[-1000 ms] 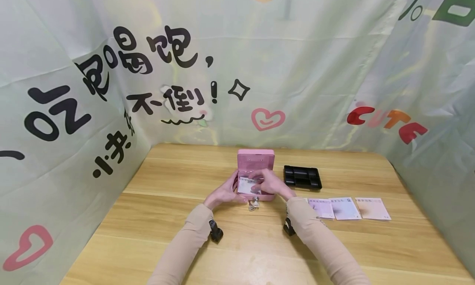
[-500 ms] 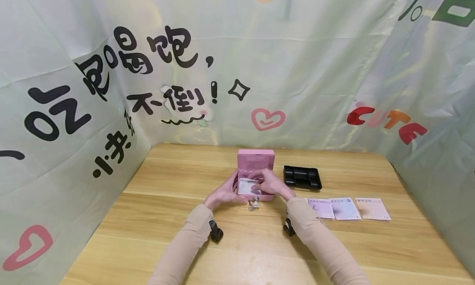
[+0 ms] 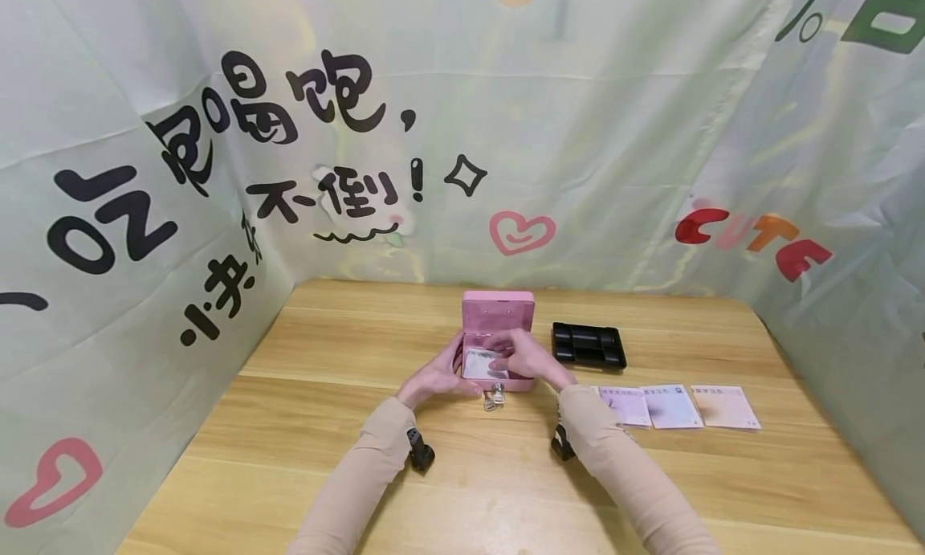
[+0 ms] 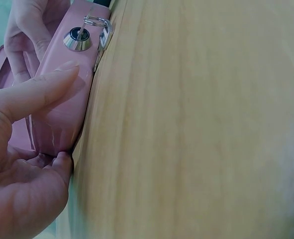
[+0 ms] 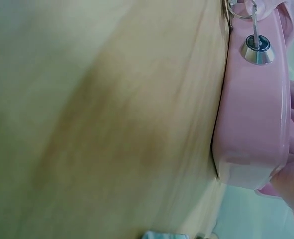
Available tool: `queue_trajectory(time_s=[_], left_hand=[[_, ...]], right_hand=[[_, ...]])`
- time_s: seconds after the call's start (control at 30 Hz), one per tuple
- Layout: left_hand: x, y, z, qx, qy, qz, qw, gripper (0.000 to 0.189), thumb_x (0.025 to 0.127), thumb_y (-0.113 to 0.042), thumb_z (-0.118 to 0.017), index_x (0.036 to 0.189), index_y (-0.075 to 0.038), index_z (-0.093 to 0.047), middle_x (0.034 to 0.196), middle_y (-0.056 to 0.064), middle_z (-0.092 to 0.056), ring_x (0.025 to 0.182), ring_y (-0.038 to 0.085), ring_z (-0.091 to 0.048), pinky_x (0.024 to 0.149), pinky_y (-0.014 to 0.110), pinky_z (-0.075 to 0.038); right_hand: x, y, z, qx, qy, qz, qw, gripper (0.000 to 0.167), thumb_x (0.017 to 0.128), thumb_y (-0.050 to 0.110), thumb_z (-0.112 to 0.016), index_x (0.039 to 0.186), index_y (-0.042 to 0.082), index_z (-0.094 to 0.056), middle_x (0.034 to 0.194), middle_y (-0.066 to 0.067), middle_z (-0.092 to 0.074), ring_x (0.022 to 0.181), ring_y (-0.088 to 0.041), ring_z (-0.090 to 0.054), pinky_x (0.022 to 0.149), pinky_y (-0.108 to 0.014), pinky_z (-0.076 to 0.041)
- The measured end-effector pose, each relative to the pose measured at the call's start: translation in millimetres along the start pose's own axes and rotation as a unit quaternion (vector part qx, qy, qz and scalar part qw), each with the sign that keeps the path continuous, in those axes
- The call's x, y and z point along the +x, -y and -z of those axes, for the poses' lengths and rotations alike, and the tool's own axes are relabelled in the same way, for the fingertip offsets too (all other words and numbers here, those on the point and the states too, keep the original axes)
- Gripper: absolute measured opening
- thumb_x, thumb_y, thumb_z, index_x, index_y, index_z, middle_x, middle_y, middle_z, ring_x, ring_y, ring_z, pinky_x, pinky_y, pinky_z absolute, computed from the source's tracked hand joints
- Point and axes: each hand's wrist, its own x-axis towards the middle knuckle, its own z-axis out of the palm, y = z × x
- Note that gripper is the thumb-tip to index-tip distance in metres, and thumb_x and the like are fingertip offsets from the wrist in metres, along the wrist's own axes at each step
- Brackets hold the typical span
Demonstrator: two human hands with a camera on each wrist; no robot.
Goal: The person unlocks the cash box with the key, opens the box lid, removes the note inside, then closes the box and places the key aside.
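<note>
From my remote station, I confirm that the pink box [image 5: 251, 114] stands on the table [image 3: 376, 330] with its lid [image 3: 499, 312] raised at the back. The left hand [image 3: 437, 374] grips the box's left end, thumb along the front wall, fingers round the corner. The right hand [image 3: 526, 356] reaches inside over the stack of notes [image 3: 481, 365], fingers bent, thumb apart from the forefinger. I cannot tell whether these fingers pinch any paper.

Caution: an uneven pinch could split or crease the stack, since the box walls leave the fingers little room. If the left hand loosens during a pull, the box could slide. A hand could snag the keys [image 3: 491, 402] hanging at the front lock [image 4: 77, 40]. The right sleeve [image 3: 596, 417] overlaps the violet notes [image 3: 630, 408] in my head view; a low forearm could drag them.

Surface and room: the table shows light wood grain. I find a black tray [image 3: 588, 361] right of the box, and blue notes [image 3: 674, 406] and peach notes [image 3: 726, 406] beside the violet ones. A pale fabric backdrop [image 3: 614, 129], printed with black lettering [image 3: 352, 97], encloses the back and sides.
</note>
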Motion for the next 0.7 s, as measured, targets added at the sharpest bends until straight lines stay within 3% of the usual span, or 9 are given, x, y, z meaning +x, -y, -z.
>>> queue_trajectory(time_s=[0.43,0.7], left_hand=[[1.7,2.7,0.8,-0.004,-0.001,0.006,1.0000,0.124,0.069,0.009,-0.080,0.163,-0.009,0.000,0.171,0.016,-0.006,0.159,0.031,-0.005,0.131,0.049,-0.006],[0.8,1.6,0.9,-0.003,0.004,-0.003,1.0000,0.124,0.068,0.010,-0.080,0.163,-0.009,-0.002,0.171,0.017,-0.008,0.159,0.032,-0.008,0.131,0.050,-0.007]], right_hand=[[-0.4,2.3,0.7,-0.012,-0.004,0.006,0.9999,0.034,0.081,0.000,-0.076,0.115,-0.002,-0.070,0.108,-0.020,-0.074,0.098,-0.030,-0.070,0.089,-0.041,-0.061],[0.0,0.6,-1.3,0.009,-0.013,0.002,0.9999,0.035,0.082,-0.002,-0.075,0.116,-0.001,-0.070,0.113,-0.020,-0.074,0.101,-0.031,-0.071,0.093,-0.044,-0.060]])
